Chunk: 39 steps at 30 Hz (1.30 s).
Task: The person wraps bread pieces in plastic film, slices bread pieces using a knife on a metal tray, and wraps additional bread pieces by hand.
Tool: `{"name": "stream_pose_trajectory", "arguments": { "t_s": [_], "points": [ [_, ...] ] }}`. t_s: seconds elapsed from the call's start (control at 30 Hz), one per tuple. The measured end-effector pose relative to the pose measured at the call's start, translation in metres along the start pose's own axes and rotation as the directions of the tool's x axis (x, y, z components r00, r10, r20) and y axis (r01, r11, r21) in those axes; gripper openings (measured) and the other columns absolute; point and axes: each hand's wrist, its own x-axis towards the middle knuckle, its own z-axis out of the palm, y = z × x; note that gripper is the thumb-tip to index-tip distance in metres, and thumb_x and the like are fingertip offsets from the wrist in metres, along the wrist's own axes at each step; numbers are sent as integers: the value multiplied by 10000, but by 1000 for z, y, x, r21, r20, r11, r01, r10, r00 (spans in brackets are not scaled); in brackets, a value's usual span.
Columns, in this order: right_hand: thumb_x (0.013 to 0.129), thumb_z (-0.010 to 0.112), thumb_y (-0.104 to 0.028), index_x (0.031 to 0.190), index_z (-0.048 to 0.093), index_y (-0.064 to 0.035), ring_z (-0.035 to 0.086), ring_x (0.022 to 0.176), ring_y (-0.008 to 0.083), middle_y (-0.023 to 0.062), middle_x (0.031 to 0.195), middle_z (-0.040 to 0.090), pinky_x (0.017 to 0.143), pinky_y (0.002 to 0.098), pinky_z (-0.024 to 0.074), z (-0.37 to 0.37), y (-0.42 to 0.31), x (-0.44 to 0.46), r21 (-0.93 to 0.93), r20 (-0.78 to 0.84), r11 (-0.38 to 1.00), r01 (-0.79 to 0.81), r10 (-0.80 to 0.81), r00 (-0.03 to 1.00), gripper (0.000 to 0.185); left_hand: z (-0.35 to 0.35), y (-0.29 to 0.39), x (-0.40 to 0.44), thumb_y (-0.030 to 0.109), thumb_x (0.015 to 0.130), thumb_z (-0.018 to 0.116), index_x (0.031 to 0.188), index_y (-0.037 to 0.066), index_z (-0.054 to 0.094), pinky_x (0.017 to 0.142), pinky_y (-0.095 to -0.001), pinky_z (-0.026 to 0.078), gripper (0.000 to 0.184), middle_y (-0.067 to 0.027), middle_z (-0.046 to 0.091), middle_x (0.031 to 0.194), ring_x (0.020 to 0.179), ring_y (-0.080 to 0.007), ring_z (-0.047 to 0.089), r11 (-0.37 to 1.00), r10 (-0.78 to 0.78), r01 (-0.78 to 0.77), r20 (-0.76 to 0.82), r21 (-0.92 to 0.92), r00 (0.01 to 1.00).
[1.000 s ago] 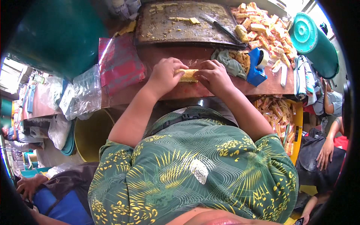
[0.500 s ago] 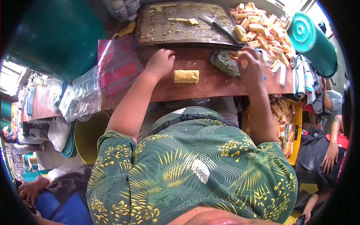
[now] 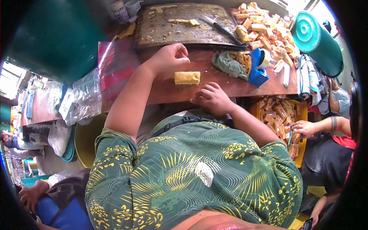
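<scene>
A yellow pastry bar (image 3: 187, 78) lies on the reddish-brown table between my hands. My left hand (image 3: 168, 59) hovers just above and left of it, fingers bent and the thumb apart, with nothing visible in between. Below and right of the bar, at the table's front edge, is my right hand (image 3: 214, 99). Its fingers are curled inward, and whatever they may hold is hidden. A blue tape dispenser (image 3: 257, 69) with a clear roll stands to the right. Beside it, a grey-green cloth or bag (image 3: 229, 64) lies against a heap of crumbly pieces (image 3: 242, 58).
A crumb-covered tray (image 3: 180, 32) with a knife (image 3: 226, 32) sits at the back. Wrapped bars (image 3: 264, 28) are piled at right; more fill a yellow crate (image 3: 301, 134) below. A co-worker's hand (image 3: 304, 128) is over that crate. Green drums (image 3: 320, 46) flank the table.
My right hand has moved from the tape dispenser leftward and down to the table's front edge, uncovering the dispenser. My left hand has shifted slightly right, its fingers spreading. A co-worker's hand has reached the crate.
</scene>
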Motion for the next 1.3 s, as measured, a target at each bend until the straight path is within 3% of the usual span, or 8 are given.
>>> {"name": "stream_pose_trajectory", "arguments": {
  "t_s": [0.2,0.37,0.5,0.9,1.0,1.13,1.2,1.3],
  "points": [
    [766,786,-284,1014,729,-159,552,1159,296,-9,1106,636,1031,488,405,-51,0,59,-115,-361,972,-206,153,920,283,2,19,-32,77,945,679,1301,37,606,844,-312,539,365,-85,719,1001,943,-147,673,975,175,-174,4,140,984],
    [836,762,-239,958,687,-109,646,1006,307,69,1003,695,923,446,499,-60,22,64,56,-59,970,-238,241,969,193,8,36,-51,96,896,704,1361,122,602,814,-334,533,476,-78,718,949,874,-179,687,911,306,-290,-13,293,952],
    [840,753,-217,949,685,-106,651,964,319,79,975,700,873,442,513,-48,17,63,262,-162,895,-362,411,897,169,20,24,-51,206,861,767,1425,185,565,791,-381,507,600,-25,727,898,795,-229,686,649,537,-394,-25,651,843],
    [834,750,-151,921,673,-81,677,853,311,108,899,707,810,429,532,-31,18,47,187,-173,932,-312,344,923,136,41,3,-58,257,827,804,1386,188,588,752,-398,520,604,-35,745,903,816,-253,716,787,334,-229,-84,573,939],
    [888,740,-111,984,643,-46,703,839,254,124,889,699,766,376,552,-43,2,47,440,-29,643,-627,708,706,151,39,6,-75,223,872,785,1328,159,621,762,-354,528,489,-61,751,902,781,-208,723,888,234,-113,-228,445,945],
    [967,649,-41,1131,581,-3,688,865,174,103,898,702,773,337,559,-11,25,28,869,40,285,-405,775,631,181,48,-38,-81,110,965,688,1243,98,656,841,-290,531,281,-64,746,945,866,-122,693,968,-97,9,-340,-250,936],
    [981,605,-16,1024,626,12,684,863,161,89,884,706,807,310,549,-3,33,24,799,-26,431,-420,723,691,55,52,-62,-76,61,991,645,1191,54,670,880,-268,528,202,-62,734,978,924,-103,667,846,-13,-138,-280,-515,960],
    [982,615,-38,960,686,12,669,838,153,79,844,699,807,289,538,6,44,18,785,23,443,-432,677,736,90,42,-56,-80,49,1007,618,1153,10,694,913,-268,529,169,-65,730,1013,958,-118,667,881,-89,29,-106,-472,990]
  ]
}}
